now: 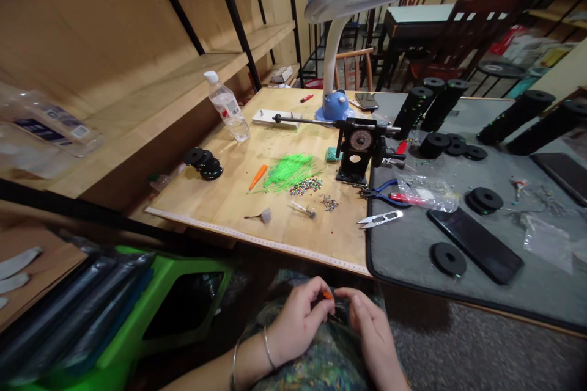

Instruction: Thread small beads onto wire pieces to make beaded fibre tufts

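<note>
My left hand (302,317), with bangles at the wrist, is closed above my lap. A small orange piece (327,295) shows between its fingers; its kind is hidden. Close beside it, my right hand (367,317) has its fingers bent together toward the orange piece. Whatever they may pinch is too small to make out. On the table beyond lie bright green thin strands (291,171), an orange pointed tool (258,178), many small coloured beads (306,186) and little metal parts (329,203). Thread snips (380,219) and blue-handled pliers (387,192) lie farther right.
A black winding device (360,146) with a long rod stands by the desk lamp (337,104). On the grey mat (413,263) are a phone (477,244), black foam spools (448,258) and plastic bags. A water bottle (229,110) stands at back left; a green stool (165,311) is beside me.
</note>
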Tool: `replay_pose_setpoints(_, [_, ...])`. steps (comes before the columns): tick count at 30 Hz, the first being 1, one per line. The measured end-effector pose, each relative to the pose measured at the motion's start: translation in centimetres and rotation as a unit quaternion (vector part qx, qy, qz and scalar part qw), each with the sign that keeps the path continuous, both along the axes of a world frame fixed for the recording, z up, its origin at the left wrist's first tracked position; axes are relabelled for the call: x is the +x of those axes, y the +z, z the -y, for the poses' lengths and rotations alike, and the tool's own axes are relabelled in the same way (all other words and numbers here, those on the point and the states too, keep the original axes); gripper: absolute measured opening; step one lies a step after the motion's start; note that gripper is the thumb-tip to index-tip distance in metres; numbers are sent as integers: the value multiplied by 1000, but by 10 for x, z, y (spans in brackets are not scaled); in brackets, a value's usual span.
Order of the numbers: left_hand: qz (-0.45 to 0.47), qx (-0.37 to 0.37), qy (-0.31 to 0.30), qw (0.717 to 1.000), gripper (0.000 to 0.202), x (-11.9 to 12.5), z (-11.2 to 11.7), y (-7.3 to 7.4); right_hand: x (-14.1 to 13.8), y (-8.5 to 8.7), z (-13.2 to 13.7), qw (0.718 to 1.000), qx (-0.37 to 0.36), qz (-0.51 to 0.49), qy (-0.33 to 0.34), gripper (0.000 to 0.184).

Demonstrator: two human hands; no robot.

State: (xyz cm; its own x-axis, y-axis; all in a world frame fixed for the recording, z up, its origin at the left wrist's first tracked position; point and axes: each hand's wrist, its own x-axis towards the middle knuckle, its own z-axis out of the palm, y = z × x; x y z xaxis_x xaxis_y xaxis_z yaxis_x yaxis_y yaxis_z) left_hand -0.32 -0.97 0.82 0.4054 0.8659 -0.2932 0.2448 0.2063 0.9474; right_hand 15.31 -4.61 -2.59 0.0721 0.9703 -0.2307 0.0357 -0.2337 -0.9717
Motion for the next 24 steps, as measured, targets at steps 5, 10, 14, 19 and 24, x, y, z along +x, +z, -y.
replay_pose_setpoints(5, [-29, 31, -10, 999, 10, -1, 0, -1, -2, 0, -5, 997, -34, -67, -23, 48])
replay_pose_setpoints(10, [-61, 63, -18, 996, 10, -1, 1, -3, -3, 2, -6, 992, -53, -114, -31, 41])
replay_pose_setpoints(14, [-64, 78, -21, 995, 10, -1, 2, -3, -4, 3, -6, 990, -58, -120, -37, 40])
replay_pose_setpoints(19, [-75, 94, -20, 993, 9, 0, 2, -1, -4, 6, -7, 992, -51, -114, -29, 40])
replay_pose_setpoints(24, [-83, 114, -23, 990, 9, 0, 1, 1, -6, 5, -7, 991, -57, -118, -36, 40])
